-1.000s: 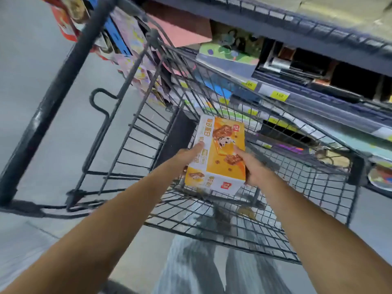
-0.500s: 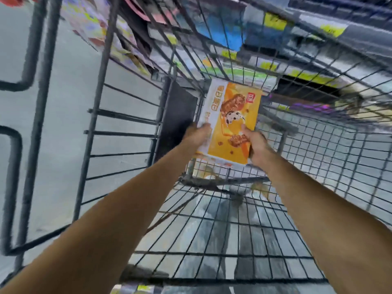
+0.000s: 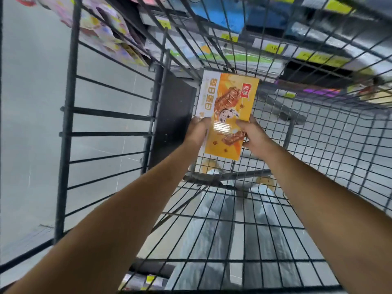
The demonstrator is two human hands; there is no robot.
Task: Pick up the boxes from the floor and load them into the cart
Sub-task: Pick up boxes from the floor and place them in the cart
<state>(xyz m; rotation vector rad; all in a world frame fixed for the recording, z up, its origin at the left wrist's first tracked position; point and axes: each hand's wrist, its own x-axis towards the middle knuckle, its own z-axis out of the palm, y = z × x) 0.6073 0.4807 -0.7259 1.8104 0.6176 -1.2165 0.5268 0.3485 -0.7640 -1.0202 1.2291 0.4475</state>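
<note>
An orange and white snack box (image 3: 228, 107) with printed pictures of food is held low inside the black wire cart (image 3: 318, 162), close to its far end. My left hand (image 3: 198, 132) grips the box's white left edge. My right hand (image 3: 253, 136) grips its right edge, thumb over the orange face. Both arms reach down into the basket. Whether the box touches the wire bottom I cannot tell.
A black panel (image 3: 171, 115) stands at the cart's far left corner. Store shelves with yellow price tags (image 3: 273, 48) and colourful packets (image 3: 110, 39) run beyond the cart. Grey floor (image 3: 31, 124) lies to the left. Through the wire bottom a person's grey trousers (image 3: 224, 230) show.
Both hands have carried the box down and forward, deeper into the cart toward its far end. The view has tilted further down into the basket.
</note>
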